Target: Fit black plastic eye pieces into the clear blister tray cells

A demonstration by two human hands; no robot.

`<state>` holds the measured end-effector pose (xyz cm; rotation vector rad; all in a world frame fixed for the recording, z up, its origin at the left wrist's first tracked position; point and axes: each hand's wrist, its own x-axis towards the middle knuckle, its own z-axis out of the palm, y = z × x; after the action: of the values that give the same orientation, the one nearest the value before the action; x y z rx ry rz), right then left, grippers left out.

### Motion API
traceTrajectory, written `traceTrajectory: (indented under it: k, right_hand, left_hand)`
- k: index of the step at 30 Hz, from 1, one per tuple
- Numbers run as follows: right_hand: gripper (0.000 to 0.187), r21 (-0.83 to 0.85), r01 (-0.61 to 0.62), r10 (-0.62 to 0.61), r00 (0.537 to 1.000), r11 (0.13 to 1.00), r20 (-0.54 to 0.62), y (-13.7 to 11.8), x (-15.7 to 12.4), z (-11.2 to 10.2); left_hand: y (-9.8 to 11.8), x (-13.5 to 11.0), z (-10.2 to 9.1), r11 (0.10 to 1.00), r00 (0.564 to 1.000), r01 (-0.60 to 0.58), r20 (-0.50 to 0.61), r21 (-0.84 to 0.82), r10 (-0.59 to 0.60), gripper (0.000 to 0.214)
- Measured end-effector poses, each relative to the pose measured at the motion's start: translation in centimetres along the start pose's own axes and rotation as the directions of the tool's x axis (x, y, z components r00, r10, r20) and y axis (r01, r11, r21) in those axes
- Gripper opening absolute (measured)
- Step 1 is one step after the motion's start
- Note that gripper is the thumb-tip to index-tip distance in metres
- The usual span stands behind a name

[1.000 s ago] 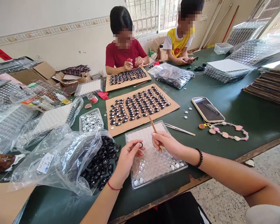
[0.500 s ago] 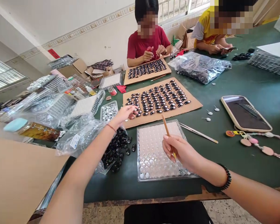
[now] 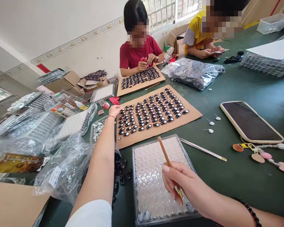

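My left hand (image 3: 114, 111) reaches far forward to the left edge of a cardboard sheet (image 3: 191, 116) covered with rows of black oval pieces (image 3: 151, 112). Its fingers are curled at the sheet's edge, and what they hold is hidden. My right hand (image 3: 180, 186) is closed on a thin wooden stick (image 3: 162, 151) over a clear plastic tray (image 3: 153, 176) of round cells, some holding clear domes. Loose black pieces (image 3: 123, 173) spill from a clear bag (image 3: 68, 170) under my left arm.
A phone (image 3: 251, 121), a beaded key chain (image 3: 262, 154), tweezers (image 3: 203, 149) and small metal pins (image 3: 210, 123) lie to the right. A small tray of silver pieces (image 3: 97, 127) sits left. Across the green table (image 3: 239, 176), two people work by a second cardboard sheet (image 3: 139, 78).
My left hand went from near the clear tray, pinching a small black piece, out to the cardboard sheet's left edge. The right hand kept the stick. The view shifted closer and to the left.
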<state>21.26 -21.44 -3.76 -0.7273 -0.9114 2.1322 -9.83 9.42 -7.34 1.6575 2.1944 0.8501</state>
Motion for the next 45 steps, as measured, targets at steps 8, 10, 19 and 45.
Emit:
traceTrajectory:
  k: [8, 10, 19, 45]
  right_hand:
    - [0.039, -0.006, 0.125, -0.125, 0.991, 0.992, -0.038, -0.4, 0.6, -0.8]
    - [0.039, -0.054, 0.230, -0.233, 0.971, 0.972, -0.049, -0.7, 0.5, -1.1]
    - [0.025, -0.645, 0.460, -0.439, 0.874, 0.610, 0.208, 0.2, -0.6, -1.4]
    - [0.014, -0.843, 0.523, -0.447, 0.788, 0.123, 0.423, 2.1, -0.3, -0.5]
  left_hand:
    - [2.3, -1.1, -3.1, 0.995, 0.989, -0.041, -0.135, 0.088, 0.052, 0.023]
    - [3.4, -3.8, -4.5, 0.991, 0.986, -0.119, -0.111, 0.054, 0.125, 0.024]
    - [5.0, -28.6, -4.8, 0.914, 0.879, -0.248, 0.323, -0.322, 0.352, 0.023]
    - [4.6, -33.3, -4.2, 0.727, 0.634, -0.613, 0.356, -0.309, 0.686, 0.022]
